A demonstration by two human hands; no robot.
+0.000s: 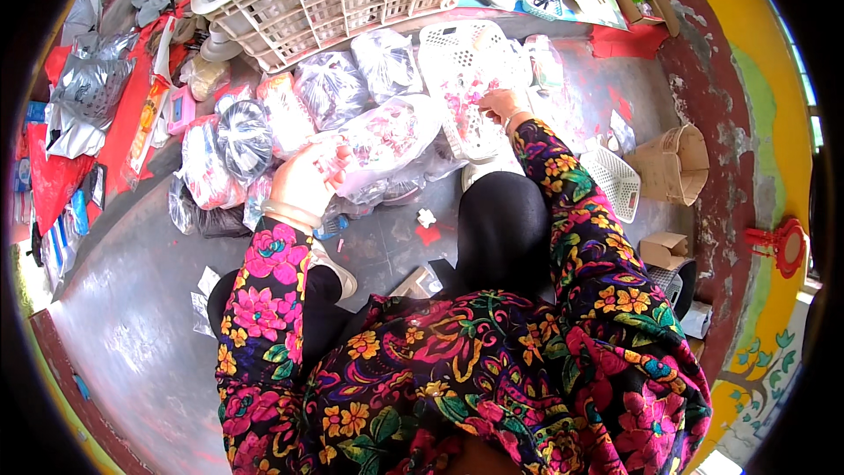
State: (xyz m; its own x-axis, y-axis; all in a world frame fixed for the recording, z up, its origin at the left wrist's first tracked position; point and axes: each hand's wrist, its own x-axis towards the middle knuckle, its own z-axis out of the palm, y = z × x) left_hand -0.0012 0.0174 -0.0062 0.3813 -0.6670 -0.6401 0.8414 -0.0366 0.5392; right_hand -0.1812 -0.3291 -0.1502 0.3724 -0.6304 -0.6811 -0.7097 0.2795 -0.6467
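My left hand (308,178) has its fingers curled at the near left edge of a clear plastic bag (400,127) holding small pink and red pieces. Glare blurs the fingertips. Ahead and to the right, my right hand (504,105) reaches into a white perforated plastic basket (455,40), where small pink pieces (466,98) lie. Its fingers are bent together over them; what they pinch is too small and overexposed to name. The basket stands just right of the bag, in front of my knees.
Behind stands a large cream crate (325,4). Filled plastic bags (330,84) are heaped to the left. On the right are another white basket (613,180) and an opened cardboard box (673,165). Small scraps (426,217) lie on the grey floor near my feet.
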